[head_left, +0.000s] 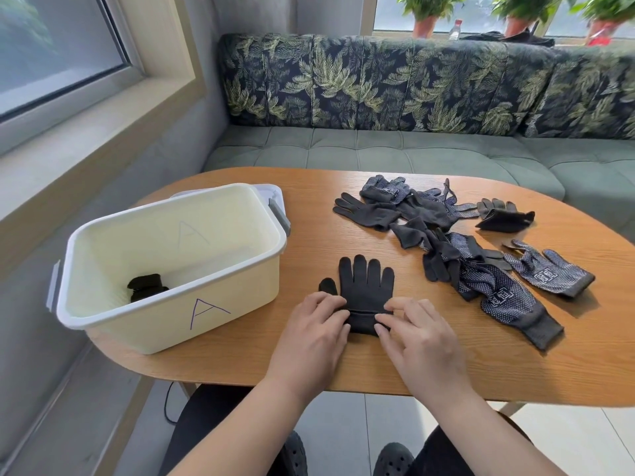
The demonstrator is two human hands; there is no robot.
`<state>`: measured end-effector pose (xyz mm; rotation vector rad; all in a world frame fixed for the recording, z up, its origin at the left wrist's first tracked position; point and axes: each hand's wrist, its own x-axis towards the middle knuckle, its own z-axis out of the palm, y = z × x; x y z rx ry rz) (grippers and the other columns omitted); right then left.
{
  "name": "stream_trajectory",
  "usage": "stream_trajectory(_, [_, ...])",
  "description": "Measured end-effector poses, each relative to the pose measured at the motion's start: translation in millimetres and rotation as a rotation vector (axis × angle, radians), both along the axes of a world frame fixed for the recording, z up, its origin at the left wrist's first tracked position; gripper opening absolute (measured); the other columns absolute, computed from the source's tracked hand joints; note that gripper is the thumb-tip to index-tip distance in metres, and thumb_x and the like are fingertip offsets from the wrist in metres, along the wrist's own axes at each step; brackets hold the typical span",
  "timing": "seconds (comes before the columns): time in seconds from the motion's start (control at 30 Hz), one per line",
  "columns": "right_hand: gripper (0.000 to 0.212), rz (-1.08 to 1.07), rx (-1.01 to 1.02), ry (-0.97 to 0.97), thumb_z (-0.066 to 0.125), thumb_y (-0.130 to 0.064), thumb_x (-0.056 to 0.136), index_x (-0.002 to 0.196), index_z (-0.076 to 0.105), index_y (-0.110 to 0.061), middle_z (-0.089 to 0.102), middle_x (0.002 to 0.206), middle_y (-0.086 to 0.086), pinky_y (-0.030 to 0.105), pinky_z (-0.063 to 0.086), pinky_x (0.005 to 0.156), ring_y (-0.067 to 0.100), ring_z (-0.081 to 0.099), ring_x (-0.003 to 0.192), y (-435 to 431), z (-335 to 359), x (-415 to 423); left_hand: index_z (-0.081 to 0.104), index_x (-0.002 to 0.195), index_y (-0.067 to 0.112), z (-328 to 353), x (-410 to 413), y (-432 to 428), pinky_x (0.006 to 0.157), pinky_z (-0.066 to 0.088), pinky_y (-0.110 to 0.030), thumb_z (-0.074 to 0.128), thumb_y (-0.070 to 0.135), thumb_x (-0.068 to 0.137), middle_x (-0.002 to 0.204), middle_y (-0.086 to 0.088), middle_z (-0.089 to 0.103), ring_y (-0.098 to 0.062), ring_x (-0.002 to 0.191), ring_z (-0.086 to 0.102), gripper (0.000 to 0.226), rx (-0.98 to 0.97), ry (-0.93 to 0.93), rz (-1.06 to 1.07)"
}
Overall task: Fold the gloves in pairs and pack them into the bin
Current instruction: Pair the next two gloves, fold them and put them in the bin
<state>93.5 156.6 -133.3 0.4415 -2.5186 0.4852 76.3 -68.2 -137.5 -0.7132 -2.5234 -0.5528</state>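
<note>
Our left hand (pixel 316 326) and right hand (pixel 417 336) pinch the cuff of the black glove (pixel 366 281), fingers (pixel 398 306) curled on it, glove flat on the counter (pixel 378 369), bin (pixel 154 324) left, glove pile (pixel 446 235) right.

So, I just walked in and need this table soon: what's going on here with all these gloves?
A person sits at the table, folding gloves. The left hand and right hand pinch the cuff of a black glove lying flat, fingers pointing away. The bin beside it holds one folded black bundle. A loose heap of gloves lies to the right, not yet folded.
</note>
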Motion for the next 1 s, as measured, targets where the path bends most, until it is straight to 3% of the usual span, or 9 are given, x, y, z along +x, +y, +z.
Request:
stream_trajectory(0.17, [0.012, 0.039, 0.036, 0.043, 0.074, -0.020, 0.099, 0.108, 0.082, -0.021, 0.073, 0.116, -0.012, 0.038, 0.053, 0.085, 0.019, 0.064, 0.103, 1, -3, 0, 0.073, 0.128, 0.012, -5, 3, -2, 0.103, 0.052, -0.043, 0.066, 0.037, 0.103, 0.132, 0.002, 0.068, -0.022, 0.126, 0.058, 0.036, 0.006, -0.055, 0.009])
stream_trajectory(0.3, [0.018, 0.011, 0.077, 0.052, 0.071, -0.026, 0.098, 0.113, 0.080, -0.023, 0.074, 0.119, -0.012, 0.035, 0.048, 0.088, 0.020, 0.064, 0.108, -2, -2, 2, 0.071, 0.128, 0.015, -3, 3, -4, 0.104, 0.051, -0.042, 0.064, 0.034, 0.105, 0.131, 0.004, 0.067, -0.020, 0.126, 0.057, 0.030, 0.042, -0.097, 0.013])
stream_trajectory(0.47, [0.032, 0.023, 0.072, -0.001, 0.080, -0.034, 0.091, 0.122, 0.078, -0.026, 0.072, 0.128, -0.015, 0.039, 0.049, 0.093, 0.020, 0.061, 0.120, 0, -3, 0, 0.073, 0.123, 0.016, 0, 3, -3, 0.101, 0.051, -0.041, 0.065, 0.031, 0.107, 0.126, 0.005, 0.069, -0.019, 0.121, 0.058, 0.023, 0.078, -0.094, 0.026])
stream_trajectory(0.67, [0.028, 0.025, 0.064, -0.029, 0.077, -0.026, 0.095, 0.123, 0.077, -0.025, 0.070, 0.133, -0.014, 0.040, 0.050, 0.096, 0.019, 0.059, 0.125, 0, -1, -1, 0.072, 0.126, 0.013, 2, 5, -4, 0.108, 0.049, -0.039, 0.070, 0.030, 0.103, 0.132, 0.004, 0.066, -0.020, 0.127, 0.056, 0.029, 0.084, -0.110, -0.004])
stream_trajectory(0.8, [0.027, 0.045, 0.060, -0.015, 0.079, -0.024, 0.094, 0.121, 0.078, -0.024, 0.071, 0.128, -0.013, 0.040, 0.049, 0.095, 0.019, 0.060, 0.122, 0, 1, 0, 0.072, 0.124, 0.014, 3, 5, -5, 0.103, 0.052, -0.041, 0.074, 0.018, 0.099, 0.127, 0.004, 0.067, -0.019, 0.122, 0.057, 0.025, 0.106, -0.119, -0.013])
stream_trajectory(1.0, [0.028, 0.050, -0.029, -0.057, 0.080, -0.020, 0.093, 0.120, 0.077, -0.025, 0.073, 0.115, -0.017, 0.043, 0.053, 0.089, 0.015, 0.062, 0.111, 2, 2, 0, 0.071, 0.125, 0.018, 7, 6, -7, 0.102, 0.051, -0.037, 0.071, 0.022, 0.102, 0.121, 0.007, 0.069, -0.015, 0.119, 0.058, 0.023, 0.175, -0.182, 0.007])
